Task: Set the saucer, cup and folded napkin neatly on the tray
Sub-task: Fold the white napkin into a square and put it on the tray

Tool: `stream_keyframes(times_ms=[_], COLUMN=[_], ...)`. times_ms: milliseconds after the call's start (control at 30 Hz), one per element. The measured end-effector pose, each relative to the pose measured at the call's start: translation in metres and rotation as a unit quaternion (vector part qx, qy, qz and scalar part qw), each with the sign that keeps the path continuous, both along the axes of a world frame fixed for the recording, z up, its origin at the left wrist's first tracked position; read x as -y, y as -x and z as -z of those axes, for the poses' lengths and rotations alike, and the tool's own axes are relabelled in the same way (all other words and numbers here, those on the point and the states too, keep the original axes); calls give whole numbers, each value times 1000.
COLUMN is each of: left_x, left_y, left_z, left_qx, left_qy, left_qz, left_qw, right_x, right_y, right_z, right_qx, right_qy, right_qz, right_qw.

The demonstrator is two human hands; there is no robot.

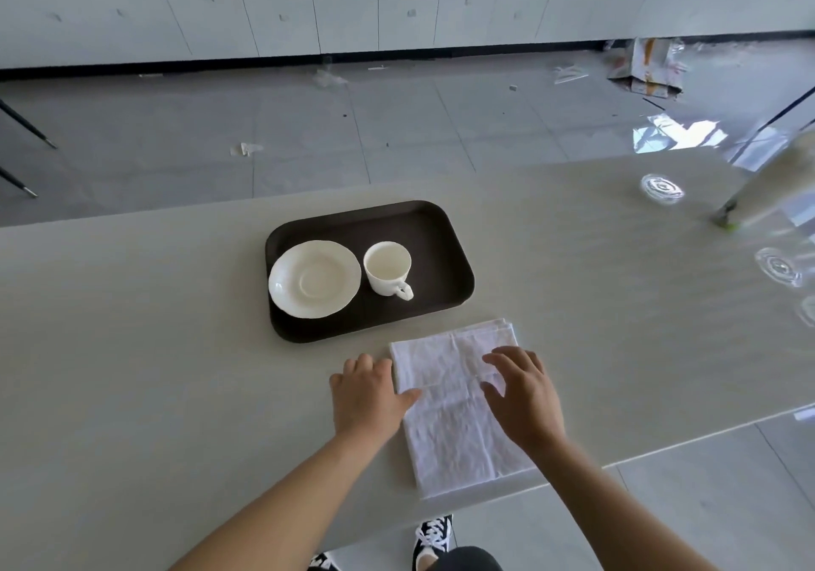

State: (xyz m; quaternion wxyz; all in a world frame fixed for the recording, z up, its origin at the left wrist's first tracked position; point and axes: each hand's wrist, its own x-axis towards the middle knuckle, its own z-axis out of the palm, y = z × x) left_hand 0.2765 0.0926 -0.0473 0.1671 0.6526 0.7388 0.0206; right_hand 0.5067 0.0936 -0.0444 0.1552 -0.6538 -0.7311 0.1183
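Observation:
A dark brown tray (436, 235) lies on the pale table. On its left half rests a white saucer (314, 278). To the saucer's right a white cup (387, 267) stands upright on the tray, handle toward me. A white napkin (450, 420), folded into a long rectangle, lies on the table in front of the tray, reaching the near edge. My left hand (366, 394) rests at the napkin's left edge, thumb on the cloth. My right hand (522, 394) lies flat on the napkin's right side, fingers spread. Neither hand grips anything.
The table's near edge (617, 464) runs just behind the napkin's lower end. Clear glassware (661, 189) and another glass (778, 266) sit at the far right of the table. Beyond the far edge is grey tiled floor with scattered litter.

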Motion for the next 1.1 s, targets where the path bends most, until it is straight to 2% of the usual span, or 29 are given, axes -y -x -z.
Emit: stream_keyframes(times_ms=[133, 233, 367, 433, 500, 567, 600, 667, 800, 933, 1100], left_x=[-8, -15, -13, 0, 17, 31, 35, 38, 42, 53, 60], left_y=[-12, -14, -3, 7, 16, 21, 23, 25, 32, 30, 22], left_z=[4, 5, 4, 5, 8, 9, 8, 5, 1, 0, 4], left_qx=[69, 114, 186, 183, 155, 141, 143, 144, 58, -1, 57], left_qy=[0, -3, -69, -119, -170, -167, -148, -97, -21, -64, -135], left_qz=[-72, -118, -163, -98, 77, 226, 266, 305, 398, 427, 420], left_qw=[995, 986, 966, 971, 970, 949, 942, 936, 915, 902, 895], right_x=[3, 5, 12, 22, 33, 41, 43, 46, 45, 45, 50], right_y=[-16, -25, -38, -48, -56, -63, -66, -69, -72, -71, -69], right_z=[4, 9, 9, 10, 13, 16, 18, 20, 19, 18, 10], right_qx=[31, 40, 27, 13, 4, -3, -5, -5, -2, -4, -4], right_qy=[55, 87, 41, -5, -28, -21, -14, -5, 12, 14, 23], right_qz=[45, 41, -19, -79, -127, -151, -160, -173, -181, -166, -163], right_qw=[997, 995, 999, 997, 992, 988, 987, 985, 983, 986, 986])
